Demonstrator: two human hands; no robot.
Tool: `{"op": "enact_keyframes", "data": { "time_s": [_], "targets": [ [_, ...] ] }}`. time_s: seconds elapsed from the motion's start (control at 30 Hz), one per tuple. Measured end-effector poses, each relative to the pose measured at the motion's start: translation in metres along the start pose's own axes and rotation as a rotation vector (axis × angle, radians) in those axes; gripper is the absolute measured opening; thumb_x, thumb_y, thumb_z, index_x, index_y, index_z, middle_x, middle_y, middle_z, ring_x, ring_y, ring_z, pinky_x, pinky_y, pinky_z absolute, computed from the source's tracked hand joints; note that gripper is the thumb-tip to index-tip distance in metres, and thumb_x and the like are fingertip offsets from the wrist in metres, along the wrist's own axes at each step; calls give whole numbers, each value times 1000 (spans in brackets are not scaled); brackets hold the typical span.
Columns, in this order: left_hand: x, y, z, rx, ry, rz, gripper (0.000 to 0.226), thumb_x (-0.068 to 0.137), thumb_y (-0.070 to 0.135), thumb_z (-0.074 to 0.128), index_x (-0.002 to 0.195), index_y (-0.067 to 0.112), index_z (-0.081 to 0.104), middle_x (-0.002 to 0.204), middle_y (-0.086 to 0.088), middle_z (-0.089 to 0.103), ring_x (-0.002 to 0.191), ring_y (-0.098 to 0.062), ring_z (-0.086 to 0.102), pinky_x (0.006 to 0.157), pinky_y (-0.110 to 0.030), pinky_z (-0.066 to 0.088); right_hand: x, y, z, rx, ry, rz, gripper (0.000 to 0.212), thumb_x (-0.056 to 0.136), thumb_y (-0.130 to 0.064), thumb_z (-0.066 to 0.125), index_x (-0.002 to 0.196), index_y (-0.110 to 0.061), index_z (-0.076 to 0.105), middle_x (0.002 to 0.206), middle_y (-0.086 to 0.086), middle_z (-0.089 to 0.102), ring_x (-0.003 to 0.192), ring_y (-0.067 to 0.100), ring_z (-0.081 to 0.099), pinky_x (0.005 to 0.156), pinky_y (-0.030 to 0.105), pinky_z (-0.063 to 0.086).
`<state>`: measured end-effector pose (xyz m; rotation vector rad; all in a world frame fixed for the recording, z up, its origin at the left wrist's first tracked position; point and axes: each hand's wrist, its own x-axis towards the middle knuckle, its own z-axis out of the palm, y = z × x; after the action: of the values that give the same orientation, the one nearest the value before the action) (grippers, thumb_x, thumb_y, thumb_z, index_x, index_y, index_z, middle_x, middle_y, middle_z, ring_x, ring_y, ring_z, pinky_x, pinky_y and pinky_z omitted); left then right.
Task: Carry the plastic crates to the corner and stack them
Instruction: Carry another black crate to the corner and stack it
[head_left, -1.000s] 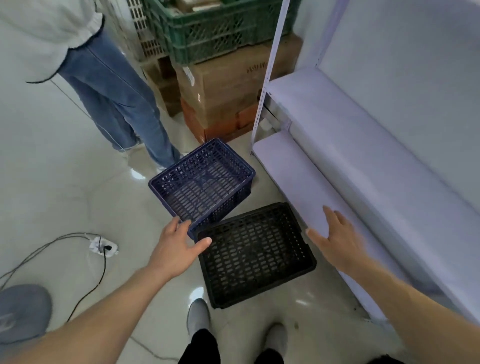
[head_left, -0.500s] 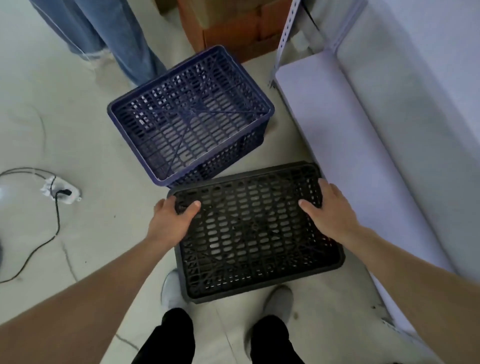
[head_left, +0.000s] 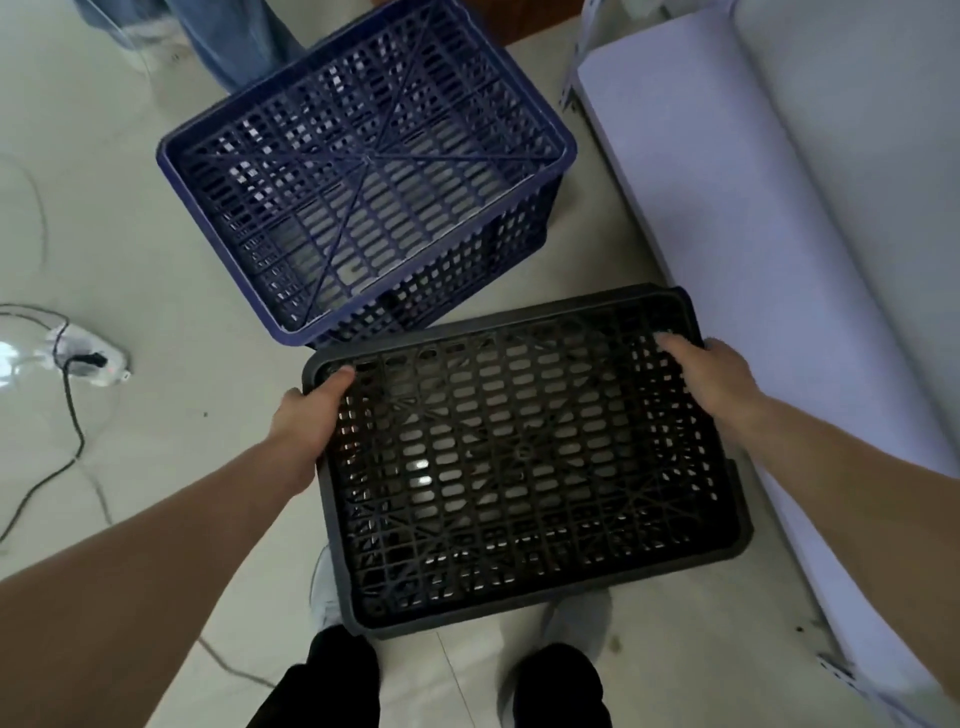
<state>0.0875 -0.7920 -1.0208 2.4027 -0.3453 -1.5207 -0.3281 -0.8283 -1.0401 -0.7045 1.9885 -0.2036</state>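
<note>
Crates first: we have the black crate (head_left: 524, 457) gripped at its two short rims, left hand (head_left: 306, 415) and right hand (head_left: 711, 379) each closed over an edge, just above our feet beside the blue crate (head_left: 363, 171) on the floor. We should lift it level and keep both grips even. Both crates are open lattice plastic and empty.

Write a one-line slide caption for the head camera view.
Both hands, left hand and right hand, grip the black crate by its side rims, beside the blue crate.
</note>
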Motion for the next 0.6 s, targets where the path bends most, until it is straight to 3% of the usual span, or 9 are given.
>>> {"op": "enact_keyframes", "data": {
  "time_s": [0.07,0.13,0.23,0.3,0.4,0.47,0.53,0.6],
  "targets": [
    [-6,1,-2,-17,2,-32,79,82,68,63,135,11,53,121,-10,65,86,-22,60,60,-35,40,-6,3,-11,83,30,50,112,63,-87,58,143,-9,58,133,9,65,115,29,64,102,39,51],
    [-21,-2,-7,-13,26,-53,85,78,74,60,135,11,52,121,-10,66,88,-25,61,56,-35,37,-20,13,-22,155,69,106,120,52,-95,59,137,-10,63,126,8,68,110,28,66,107,44,51],
    [-45,-7,-18,6,41,-54,108,60,88,50,136,12,50,125,-12,64,106,-35,61,77,-41,44,-42,42,-41,277,152,167,147,27,-107,58,141,-14,61,127,6,69,110,28,66,108,44,50],
    [-61,-8,-25,53,26,-42,117,50,92,45,136,13,49,127,-12,62,111,-38,59,88,-48,42,-63,59,-51,356,172,207,146,26,-107,57,141,-17,61,126,4,70,110,28,67,109,46,50],
    [-84,-5,-36,100,-19,-1,95,68,87,49,126,11,51,125,-11,61,112,-37,58,88,-49,40,-111,63,-62,401,221,225,143,29,-110,51,136,-16,64,120,3,71,109,27,66,108,49,49],
    [-93,-6,-42,127,-67,-8,80,79,78,54,121,10,55,121,-9,64,109,-35,60,87,-46,39,-145,62,-67,420,241,235,127,44,-109,49,129,-16,65,116,4,70,102,26,65,103,48,51],
    [-102,-5,-48,145,-136,-19,69,83,68,59,120,9,61,116,-8,67,108,-34,61,88,-47,37,-175,64,-70,471,236,253,91,71,-95,47,117,-20,67,106,4,68,89,25,62,92,42,49],
    [-109,-5,-52,153,-217,-35,57,85,58,63,116,10,64,111,-7,69,106,-31,62,91,-49,35,-200,72,-72,524,245,256,69,85,-84,44,104,-23,68,99,6,65,86,26,57,86,42,44]
  ]
}}
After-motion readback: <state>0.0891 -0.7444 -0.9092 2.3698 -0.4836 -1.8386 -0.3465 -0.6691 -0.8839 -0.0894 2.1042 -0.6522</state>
